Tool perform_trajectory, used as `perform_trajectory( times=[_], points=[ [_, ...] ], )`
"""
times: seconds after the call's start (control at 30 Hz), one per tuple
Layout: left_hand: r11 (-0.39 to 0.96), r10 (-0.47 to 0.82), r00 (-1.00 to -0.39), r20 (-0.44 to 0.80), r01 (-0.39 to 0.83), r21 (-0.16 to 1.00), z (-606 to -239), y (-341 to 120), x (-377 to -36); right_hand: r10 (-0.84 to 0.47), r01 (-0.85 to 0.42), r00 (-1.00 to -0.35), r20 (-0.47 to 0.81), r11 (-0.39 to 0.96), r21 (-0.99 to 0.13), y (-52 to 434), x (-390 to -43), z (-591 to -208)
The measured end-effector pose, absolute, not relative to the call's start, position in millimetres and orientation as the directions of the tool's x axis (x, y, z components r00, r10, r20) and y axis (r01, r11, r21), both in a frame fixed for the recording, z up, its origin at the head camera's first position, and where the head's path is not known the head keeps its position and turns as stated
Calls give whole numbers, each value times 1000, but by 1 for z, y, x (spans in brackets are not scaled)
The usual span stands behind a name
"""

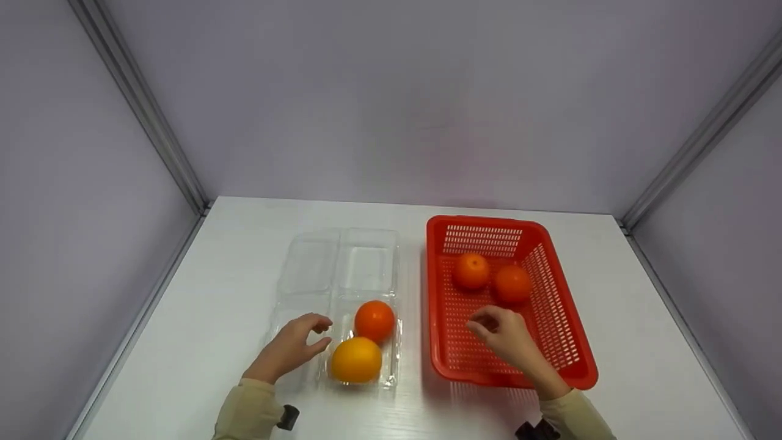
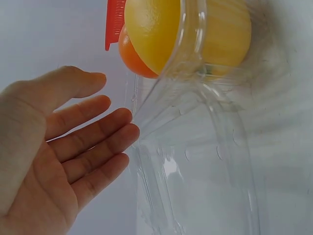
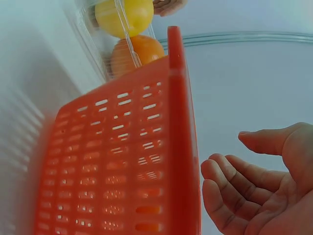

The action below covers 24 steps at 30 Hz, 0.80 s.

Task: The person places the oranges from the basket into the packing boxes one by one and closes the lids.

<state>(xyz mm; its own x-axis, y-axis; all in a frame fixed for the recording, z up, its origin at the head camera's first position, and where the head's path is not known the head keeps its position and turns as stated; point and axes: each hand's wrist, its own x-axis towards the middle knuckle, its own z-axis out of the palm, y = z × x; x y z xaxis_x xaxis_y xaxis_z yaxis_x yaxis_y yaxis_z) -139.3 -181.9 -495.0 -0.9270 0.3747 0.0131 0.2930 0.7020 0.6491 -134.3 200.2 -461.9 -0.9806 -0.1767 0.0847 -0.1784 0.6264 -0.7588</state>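
Note:
A yellow-orange fruit [image 1: 356, 360] sits in the nearest right part of a clear plastic clamshell box [image 1: 368, 269], whose lid lies spread to the left. Just beyond that fruit, and against it, is a red-orange fruit [image 1: 374, 321]. My left hand [image 1: 288, 347] hovers left of both, thumb and fingers parted around nothing; in the left wrist view its palm [image 2: 54, 181] shows bare. Over the near half of a red plastic basket [image 1: 435, 305] is my right hand [image 1: 507, 336], fingers loosely bent with nothing held. Two orange fruits [image 1: 471, 271] lie at the basket's far end.
The box and basket stand side by side on a white table [image 1: 244, 244], a narrow strip between them. Pale walls [image 1: 397, 104] rise behind and at both sides. The basket's raised rim [image 3: 181, 122] stands close to the right hand.

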Motion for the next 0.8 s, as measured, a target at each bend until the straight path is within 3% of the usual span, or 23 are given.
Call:
perform_trajectory(
  times=[0.23,0.57,0.8],
  points=[
    [731,329,-944,39,280,622,-500,-192,-138,-216,-195,-973,77,605,-772,189,-135,-464],
    [784,152,-987,-47,92,614,-505,-196,-138,-227,-198,-971,73,597,-777,170,-135,-465],
    [791,83,-997,0,67,608,-509,-201,-140,-253,-193,-966,50,580,-792,155,-134,-467]
  ],
)
